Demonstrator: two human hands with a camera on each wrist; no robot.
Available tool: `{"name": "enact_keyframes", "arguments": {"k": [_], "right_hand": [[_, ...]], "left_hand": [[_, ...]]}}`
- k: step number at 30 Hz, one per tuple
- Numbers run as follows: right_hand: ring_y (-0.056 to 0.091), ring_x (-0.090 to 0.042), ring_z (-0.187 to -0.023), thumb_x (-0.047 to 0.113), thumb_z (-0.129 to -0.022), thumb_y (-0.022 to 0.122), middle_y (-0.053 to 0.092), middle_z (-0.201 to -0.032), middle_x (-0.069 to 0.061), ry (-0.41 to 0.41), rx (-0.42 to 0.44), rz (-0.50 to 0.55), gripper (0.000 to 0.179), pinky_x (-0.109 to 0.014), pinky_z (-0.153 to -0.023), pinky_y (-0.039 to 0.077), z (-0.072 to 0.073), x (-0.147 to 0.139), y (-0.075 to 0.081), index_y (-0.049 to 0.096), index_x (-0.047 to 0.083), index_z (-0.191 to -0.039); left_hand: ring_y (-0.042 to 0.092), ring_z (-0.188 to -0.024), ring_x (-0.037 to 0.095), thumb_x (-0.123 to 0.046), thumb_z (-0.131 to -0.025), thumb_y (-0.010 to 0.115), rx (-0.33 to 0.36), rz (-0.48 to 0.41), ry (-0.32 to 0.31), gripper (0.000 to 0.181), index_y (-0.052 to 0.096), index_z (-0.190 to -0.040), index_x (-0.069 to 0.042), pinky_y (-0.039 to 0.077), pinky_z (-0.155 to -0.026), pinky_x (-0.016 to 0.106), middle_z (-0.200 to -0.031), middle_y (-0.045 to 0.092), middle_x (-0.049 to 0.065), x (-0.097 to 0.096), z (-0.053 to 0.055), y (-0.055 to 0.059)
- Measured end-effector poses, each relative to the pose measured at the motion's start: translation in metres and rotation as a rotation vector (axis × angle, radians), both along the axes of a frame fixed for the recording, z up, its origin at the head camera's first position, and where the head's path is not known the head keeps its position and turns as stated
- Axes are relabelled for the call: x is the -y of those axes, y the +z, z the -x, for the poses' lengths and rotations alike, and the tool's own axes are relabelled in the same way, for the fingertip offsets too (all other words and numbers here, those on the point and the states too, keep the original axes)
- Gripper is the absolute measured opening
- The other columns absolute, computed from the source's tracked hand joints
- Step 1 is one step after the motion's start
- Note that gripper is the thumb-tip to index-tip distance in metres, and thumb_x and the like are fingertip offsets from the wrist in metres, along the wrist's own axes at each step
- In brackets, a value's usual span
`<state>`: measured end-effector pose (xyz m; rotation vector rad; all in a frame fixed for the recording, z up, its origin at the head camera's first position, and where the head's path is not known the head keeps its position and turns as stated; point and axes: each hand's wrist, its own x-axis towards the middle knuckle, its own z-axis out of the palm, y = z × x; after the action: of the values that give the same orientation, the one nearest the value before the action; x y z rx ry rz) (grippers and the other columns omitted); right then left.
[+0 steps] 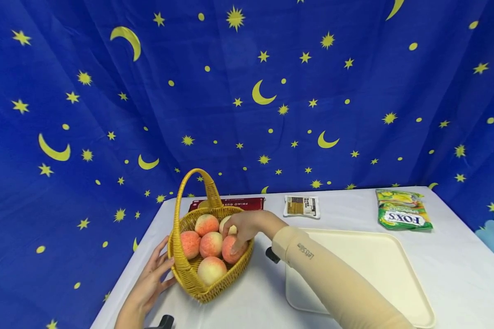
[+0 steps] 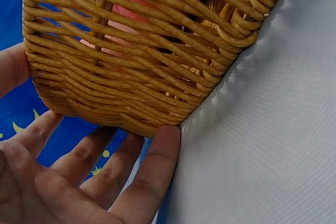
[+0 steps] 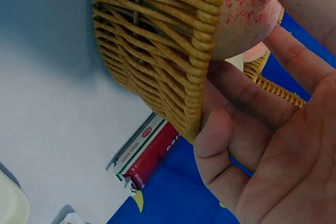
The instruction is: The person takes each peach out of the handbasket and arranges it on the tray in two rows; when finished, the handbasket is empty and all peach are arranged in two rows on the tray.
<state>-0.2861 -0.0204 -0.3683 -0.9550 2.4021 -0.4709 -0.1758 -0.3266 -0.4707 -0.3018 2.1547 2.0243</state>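
A yellow-brown wicker basket [image 1: 206,290] with a tall arched handle holds several red-and-cream peaches [image 1: 211,244]. My left hand [image 1: 148,278] touches the basket's left side, its fingers fairly straight. In the left wrist view, fingertips [image 2: 167,137] press low against the weave, one right where it meets the white table. My right hand [image 1: 249,224] reaches over the right rim and grips the peach [image 1: 232,252] at that side. The right wrist view shows thumb and fingers about this peach [image 3: 247,17], with another finger curled over the rim.
Behind the basket lies a dark red packet [image 1: 247,204]. A small white-and-brown packet [image 1: 302,206] is at the table's back. The cream tray [image 1: 374,256] lies to the right, partly under my right sleeve. A green-and-yellow Fox's bag [image 1: 403,212] sits at the far right.
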Motion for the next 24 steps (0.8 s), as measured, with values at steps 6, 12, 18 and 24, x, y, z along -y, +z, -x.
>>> {"name": "enact_keyframes", "arguments": {"k": [6, 12, 18, 24], "right_hand": [[0.065, -0.014, -0.115, 0.031, -0.091, 0.088, 0.069, -0.133, 0.002, -0.01, 0.027, 0.046, 0.042, -0.032, -0.097, 0.057, 0.003, -0.009, 0.007, 0.072, 0.028, -0.13], [0.067, -0.015, -0.11, 0.03, -0.095, 0.084, 0.073, -0.123, -0.002, 0.004, 0.023, 0.112, 0.043, -0.034, -0.094, 0.056, 0.002, -0.021, 0.015, 0.07, 0.026, -0.135], [0.057, -0.014, -0.094, 0.03, -0.093, 0.085, 0.07, -0.104, -0.001, 0.007, 0.033, 0.209, 0.047, -0.029, -0.084, 0.048, 0.006, -0.039, 0.022, 0.07, 0.024, -0.138], [0.063, -0.014, -0.107, 0.031, -0.093, 0.084, 0.072, -0.125, 0.001, -0.005, 0.013, 0.285, 0.047, -0.035, -0.096, 0.054, 0.007, -0.064, 0.028, 0.071, 0.023, -0.139]], "left_hand": [[0.021, -0.163, 0.048, -0.03, -0.109, 0.061, -0.02, 0.001, -0.012, 0.084, 0.008, -0.174, -0.034, 0.038, -0.12, 0.076, -0.18, 0.011, 0.02, 0.0, 0.0, 0.001], [0.02, -0.163, 0.047, -0.032, -0.109, 0.061, -0.006, -0.007, -0.009, 0.085, 0.006, -0.174, -0.034, 0.036, -0.12, 0.077, -0.181, 0.009, 0.02, 0.0, -0.001, -0.001], [0.021, -0.163, 0.046, -0.031, -0.109, 0.061, -0.003, -0.011, -0.004, 0.085, 0.006, -0.174, -0.034, 0.035, -0.12, 0.078, -0.181, 0.011, 0.019, 0.0, -0.001, -0.001], [0.021, -0.163, 0.048, -0.031, -0.109, 0.061, -0.007, -0.006, -0.002, 0.085, 0.005, -0.174, -0.033, 0.035, -0.12, 0.078, -0.181, 0.009, 0.02, -0.001, -0.001, -0.001]]}}
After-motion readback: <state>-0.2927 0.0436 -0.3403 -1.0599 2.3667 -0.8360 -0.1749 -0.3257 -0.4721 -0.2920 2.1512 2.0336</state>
